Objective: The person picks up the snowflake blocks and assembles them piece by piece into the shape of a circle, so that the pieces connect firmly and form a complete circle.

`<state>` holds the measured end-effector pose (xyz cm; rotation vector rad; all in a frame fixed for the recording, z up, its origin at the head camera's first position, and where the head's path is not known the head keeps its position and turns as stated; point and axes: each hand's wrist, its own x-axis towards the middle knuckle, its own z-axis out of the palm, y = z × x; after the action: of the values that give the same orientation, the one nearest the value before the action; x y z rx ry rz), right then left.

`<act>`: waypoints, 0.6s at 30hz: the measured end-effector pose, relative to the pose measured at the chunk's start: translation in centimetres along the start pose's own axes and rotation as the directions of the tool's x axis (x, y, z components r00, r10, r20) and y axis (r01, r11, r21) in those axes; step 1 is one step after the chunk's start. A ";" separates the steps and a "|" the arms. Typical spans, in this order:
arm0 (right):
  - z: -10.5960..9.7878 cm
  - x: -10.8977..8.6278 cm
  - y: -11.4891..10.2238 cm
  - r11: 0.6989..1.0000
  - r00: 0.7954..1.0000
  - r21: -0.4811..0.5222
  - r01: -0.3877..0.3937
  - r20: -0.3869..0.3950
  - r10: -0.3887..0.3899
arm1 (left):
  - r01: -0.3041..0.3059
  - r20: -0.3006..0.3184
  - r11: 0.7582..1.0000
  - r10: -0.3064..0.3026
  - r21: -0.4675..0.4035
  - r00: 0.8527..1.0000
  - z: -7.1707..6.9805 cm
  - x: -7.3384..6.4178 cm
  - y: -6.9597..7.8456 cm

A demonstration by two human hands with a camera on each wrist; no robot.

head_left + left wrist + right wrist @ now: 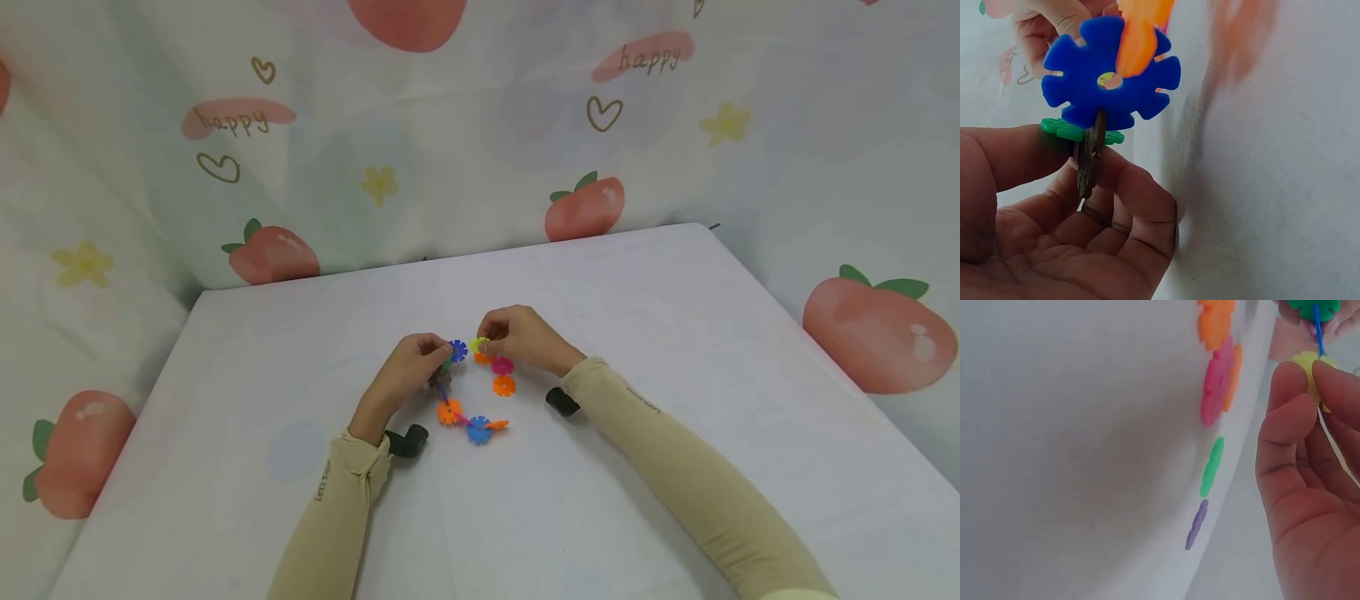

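My left hand (405, 372) pinches linked plastic snowflake discs: a green disc (1060, 129) and a brown disc (1088, 165) lie at the thumb and fingers. A dark blue disc (1082, 59) with a notched rim stands upright on the brown one. My right hand (525, 337) pinches a yellow disc (1305, 360) between thumb and forefinger, close to the blue disc's edge. A curved row of discs lies between the hands, with an orange disc (449, 412), a light blue disc (479, 430) and a pink disc (502, 366).
Green (1212, 467) and purple (1196, 525) discs show edge-on near the right hand. Black curved pieces sit by the left wrist (408, 442) and right wrist (562, 402). A white cloth covers the table (637, 292); a fruit-printed curtain (465, 142) hangs behind it.
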<state>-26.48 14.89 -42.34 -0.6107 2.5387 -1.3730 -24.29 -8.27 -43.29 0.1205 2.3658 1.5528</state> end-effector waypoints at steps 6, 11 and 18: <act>0.6 -0.2 0.0 1.000 1.000 -0.002 0.026 -0.009 -0.026 | -0.007 0.007 1.000 0.007 0.005 1.000 0.2 0.1 0.0; 0.9 -0.3 -0.3 0.998 0.998 -0.027 0.058 -0.022 -0.058 | -0.028 0.015 1.000 0.028 0.005 1.000 0.3 0.1 -0.1; 1.4 0.2 -0.5 0.988 0.990 -0.086 0.128 -0.041 -0.132 | -0.037 0.000 0.998 0.037 0.045 0.999 0.4 0.2 -0.1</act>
<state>-26.01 13.54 -42.69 -0.7812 2.6458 -1.3423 -24.33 -7.96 -43.57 0.1748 2.4135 1.5166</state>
